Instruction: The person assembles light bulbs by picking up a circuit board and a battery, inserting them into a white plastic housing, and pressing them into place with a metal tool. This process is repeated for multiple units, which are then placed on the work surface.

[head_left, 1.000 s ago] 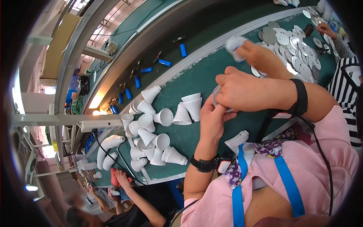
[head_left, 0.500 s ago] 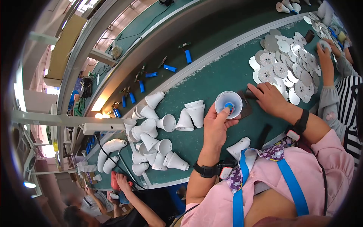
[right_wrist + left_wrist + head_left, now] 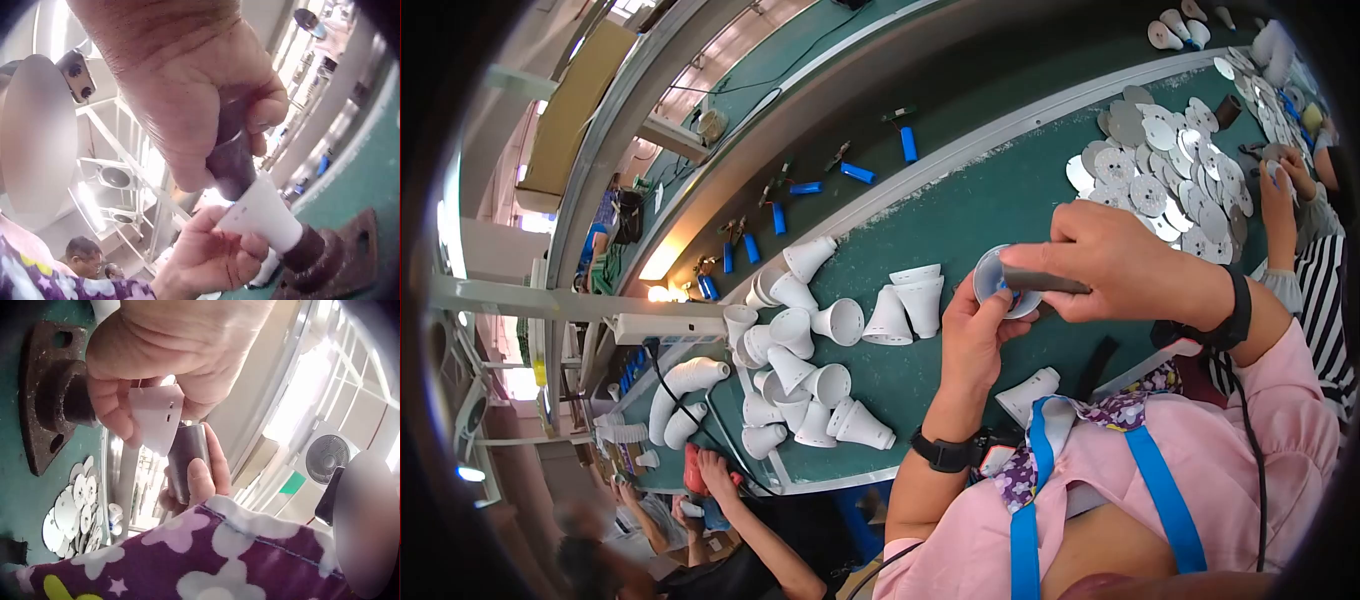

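Over white cup [image 3: 265, 215] pinched in left hand [image 3: 973, 345], right fingers [image 3: 1035, 258] clamped round dark cylinder [image 3: 234, 164].

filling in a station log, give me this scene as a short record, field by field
left hand: holds a white tapered plastic cup
right hand: grips a dark grey metallic cylinder at the cup's wide mouth
fixture: rusty brown metal base, by the cup's narrow end
pile: silvery flat round discs on the green bench
loose: more white tapered cups
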`<action>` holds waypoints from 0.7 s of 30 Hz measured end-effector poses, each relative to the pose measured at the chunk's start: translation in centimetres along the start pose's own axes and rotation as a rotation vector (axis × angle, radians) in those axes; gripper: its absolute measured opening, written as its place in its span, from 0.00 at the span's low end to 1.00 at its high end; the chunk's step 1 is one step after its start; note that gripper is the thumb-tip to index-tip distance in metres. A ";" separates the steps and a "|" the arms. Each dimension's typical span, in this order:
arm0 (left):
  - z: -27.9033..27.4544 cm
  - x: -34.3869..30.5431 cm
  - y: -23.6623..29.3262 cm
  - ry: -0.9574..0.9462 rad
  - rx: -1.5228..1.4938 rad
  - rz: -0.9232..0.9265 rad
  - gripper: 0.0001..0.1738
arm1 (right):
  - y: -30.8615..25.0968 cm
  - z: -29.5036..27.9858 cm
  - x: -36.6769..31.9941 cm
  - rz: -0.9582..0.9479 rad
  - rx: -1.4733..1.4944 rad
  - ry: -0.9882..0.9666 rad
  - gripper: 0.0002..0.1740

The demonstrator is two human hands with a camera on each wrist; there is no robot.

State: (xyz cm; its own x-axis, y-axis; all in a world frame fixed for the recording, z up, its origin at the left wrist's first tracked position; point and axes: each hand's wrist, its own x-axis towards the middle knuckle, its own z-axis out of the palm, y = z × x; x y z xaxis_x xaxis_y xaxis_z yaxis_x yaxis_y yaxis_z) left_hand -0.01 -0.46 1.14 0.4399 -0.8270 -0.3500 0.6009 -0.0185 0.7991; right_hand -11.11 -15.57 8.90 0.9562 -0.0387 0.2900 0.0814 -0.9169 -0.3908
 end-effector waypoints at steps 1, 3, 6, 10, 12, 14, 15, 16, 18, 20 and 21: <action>0.1 -0.1 0.0 0.002 -0.002 0.001 0.21 | -0.3 -0.3 0.2 -0.002 0.001 -0.002 0.32; 0.3 -0.3 0.2 0.012 0.012 0.020 0.21 | -0.9 -0.9 0.7 -0.014 0.112 0.210 0.30; 0.1 -0.1 0.0 -0.012 -0.022 0.020 0.20 | -0.7 0.1 0.6 -0.028 -0.051 -0.022 0.28; -0.6 -0.3 -0.3 -0.061 -0.079 -0.001 0.21 | -1.0 -0.8 1.1 -0.023 -0.010 0.031 0.23; -0.8 -0.2 0.1 -0.164 -0.233 0.001 0.23 | -1.6 -1.7 1.7 -0.021 0.063 0.197 0.22; -0.8 0.0 0.1 -0.158 -0.231 0.001 0.24 | -1.0 0.0 1.4 -0.041 -0.015 0.072 0.24; -0.8 0.0 0.0 -0.152 -0.232 0.001 0.25 | -1.1 0.4 1.5 -0.061 -0.093 -0.055 0.26; -0.9 -0.1 0.1 -0.152 -0.232 0.002 0.25 | -1.0 0.3 1.4 -0.050 -0.067 -0.092 0.26; -0.9 0.1 0.0 -0.178 -0.218 -0.001 0.25 | -0.7 -0.1 1.9 -0.082 -0.073 -0.067 0.26; -0.9 0.1 0.1 -0.174 -0.212 0.001 0.24 | -1.1 -0.6 2.3 -0.104 -0.070 -0.042 0.26; -0.9 0.1 0.0 -0.168 -0.209 0.005 0.24 | -1.5 -1.0 2.3 -0.054 -0.032 0.017 0.26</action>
State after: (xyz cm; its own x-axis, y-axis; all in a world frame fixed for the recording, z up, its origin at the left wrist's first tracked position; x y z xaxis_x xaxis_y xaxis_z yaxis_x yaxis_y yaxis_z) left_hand 0.62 0.00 0.68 0.3373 -0.9086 -0.2463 0.7311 0.0881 0.6765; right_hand -9.29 -14.69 11.00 0.9460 0.0044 0.3243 0.1231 -0.9300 -0.3465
